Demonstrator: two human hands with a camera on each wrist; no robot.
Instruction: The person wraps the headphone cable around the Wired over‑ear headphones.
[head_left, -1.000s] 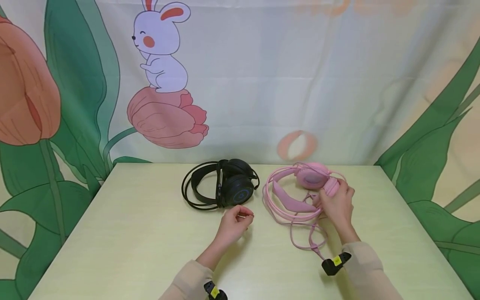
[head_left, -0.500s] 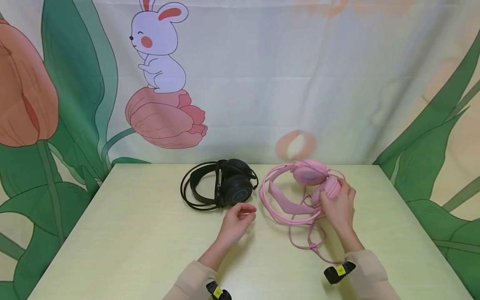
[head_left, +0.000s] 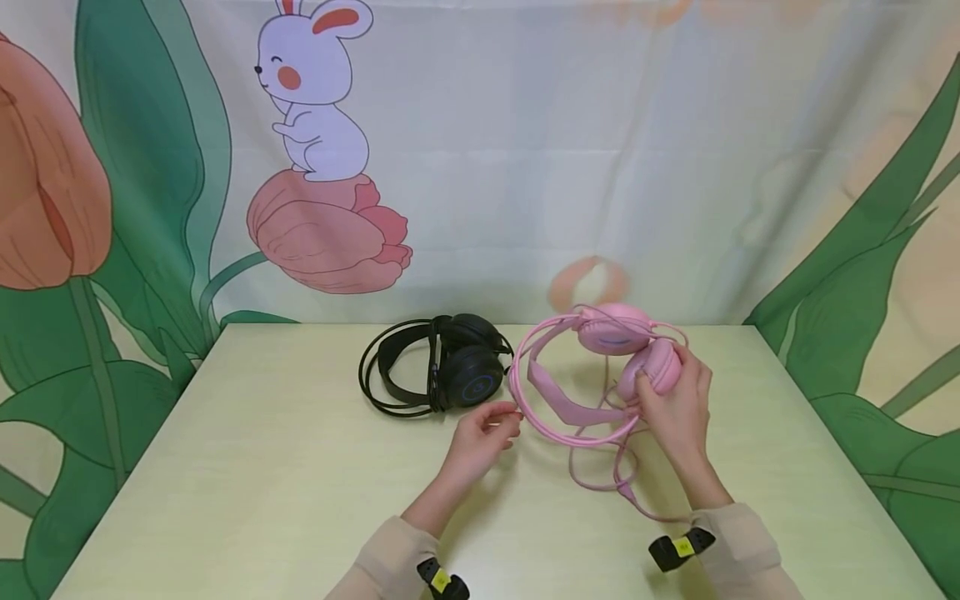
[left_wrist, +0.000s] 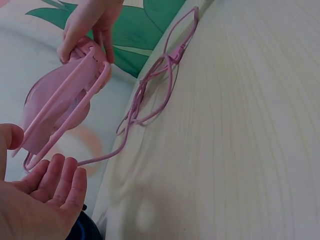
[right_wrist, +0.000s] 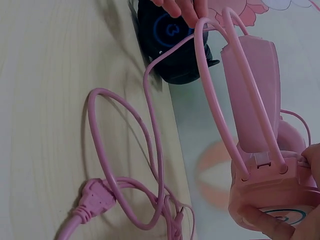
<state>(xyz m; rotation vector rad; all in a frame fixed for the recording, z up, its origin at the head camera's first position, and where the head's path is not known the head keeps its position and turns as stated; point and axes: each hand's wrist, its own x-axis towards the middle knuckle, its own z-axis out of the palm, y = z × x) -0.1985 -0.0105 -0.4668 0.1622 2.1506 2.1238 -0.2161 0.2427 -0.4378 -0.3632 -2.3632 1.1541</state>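
Observation:
A pink headset [head_left: 564, 397] is held above the table by my right hand [head_left: 678, 408], whose thumb and fingers grip the near ear cup [head_left: 658, 367]. Its headband bars point left, toward my left hand [head_left: 480, 439]. The left fingers [left_wrist: 62, 180] are loosely extended beside the end of the bars, with the thumb on the other side; whether they touch is hard to tell. A pink cable [right_wrist: 102, 145] trails from the headset in loops onto the table. Just behind my left hand lies a black headset [head_left: 472, 375], with its cable wrapped round it.
A pale wooden table [head_left: 247, 467] carries both headsets. Behind it hangs a printed curtain [head_left: 487, 167] with a rabbit and tulips, right at the table's back edge. The pink cable's connector [right_wrist: 95, 199] lies near the right wrist.
My right hand has lifted the pink headset off the table and tilted it a little. My left hand has moved right, up to the headband, and part of the cable has shifted.

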